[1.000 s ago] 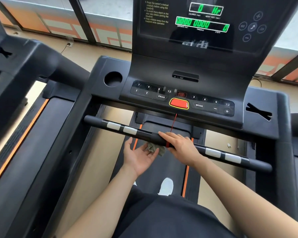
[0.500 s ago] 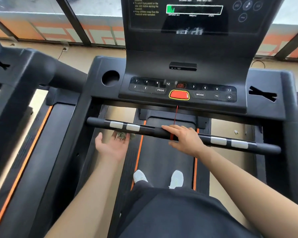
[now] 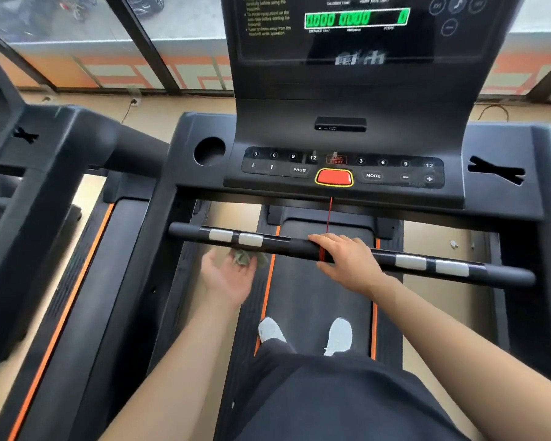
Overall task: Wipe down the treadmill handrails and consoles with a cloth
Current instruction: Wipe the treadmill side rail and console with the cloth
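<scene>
**Loose cloth, live console, cord under the hand**

The likeliest slip is the cloth [image 3: 248, 258] dropping onto the belt [image 3: 315, 297]. The left hand [image 3: 228, 278] is turned palm up below the handrail [image 3: 299, 246], and its fingers only loosely curl round the bunched cloth, so a fast stroke along the bar's underside could drag it free.

The second risk is the red safety cord [image 3: 330, 214]. It runs down from 12 o'clock and loops the handrail right at the right hand [image 3: 349, 262], at its 9 o'clock edge; a sideways shift could snag it.

The console [image 3: 341, 167] is lit, so wiping over the red button [image 3: 334, 177] could start the belt beneath the person's shoes [image 3: 339, 335].

The cloth sits at the left fingertips, at 1 o'clock from the palm, just under the bar; whether it touches is blurred. The right hand rests over the handrail, fingers fairly straight, not clenched.
</scene>
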`<state>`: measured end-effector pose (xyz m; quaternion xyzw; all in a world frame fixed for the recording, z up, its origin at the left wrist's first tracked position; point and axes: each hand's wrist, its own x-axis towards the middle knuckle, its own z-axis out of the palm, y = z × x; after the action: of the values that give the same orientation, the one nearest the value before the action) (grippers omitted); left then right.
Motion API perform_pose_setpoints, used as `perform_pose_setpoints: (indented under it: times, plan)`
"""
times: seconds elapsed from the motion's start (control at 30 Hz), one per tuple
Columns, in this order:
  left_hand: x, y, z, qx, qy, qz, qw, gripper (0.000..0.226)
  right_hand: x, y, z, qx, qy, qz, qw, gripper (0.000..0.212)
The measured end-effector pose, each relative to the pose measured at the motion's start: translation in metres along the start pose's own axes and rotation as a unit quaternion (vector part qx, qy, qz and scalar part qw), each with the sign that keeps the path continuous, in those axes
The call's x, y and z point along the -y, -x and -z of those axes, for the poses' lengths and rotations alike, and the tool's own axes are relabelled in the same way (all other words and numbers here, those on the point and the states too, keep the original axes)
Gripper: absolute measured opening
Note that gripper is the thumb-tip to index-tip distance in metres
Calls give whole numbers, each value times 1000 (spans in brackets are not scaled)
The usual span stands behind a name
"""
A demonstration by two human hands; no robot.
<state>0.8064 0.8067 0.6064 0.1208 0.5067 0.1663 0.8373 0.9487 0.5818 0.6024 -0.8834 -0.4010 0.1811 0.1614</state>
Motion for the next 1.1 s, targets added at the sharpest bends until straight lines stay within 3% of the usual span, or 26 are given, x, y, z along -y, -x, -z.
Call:
perform_pose_setpoints:
  times: [0.2,0.37,0.63,0.73,0.8,0.83,0.93,1.0,1.03,1.1]
  plan:
    - [63,28,-27,18,-73,61,995,53,-4,7,0,-17,11,30,999,53]
    - [86,43,-40,11,-123,74,990,42,-13,16,-3,-55,49,45,996,57]
    - [74,70,-41,33,-154,49,986,34,-22,22,-2,-42,39,52,997,69]
    - [62,71,-50,70,-209,-31,975,28,-23,22,2,-27,15,54,998,67]
    - [53,62,-55,83,-331,-142,929,26,-26,22,5,-30,11,44,999,64]
    - [50,56,-56,86,-420,-207,880,26,-28,23,5,-36,12,35,999,62]
    - [54,36,-58,103,-653,-360,658,26,-33,26,4,-42,11,14,999,61]
    - [65,25,-54,120,-712,-435,538,23,-31,26,3,-49,10,1,999,60]
    - [70,22,-52,117,-720,-452,513,21,-27,25,3,-55,2,-9,998,61]
    - [74,23,-49,109,-716,-455,519,19,-15,20,1,-66,-38,-22,997,63]
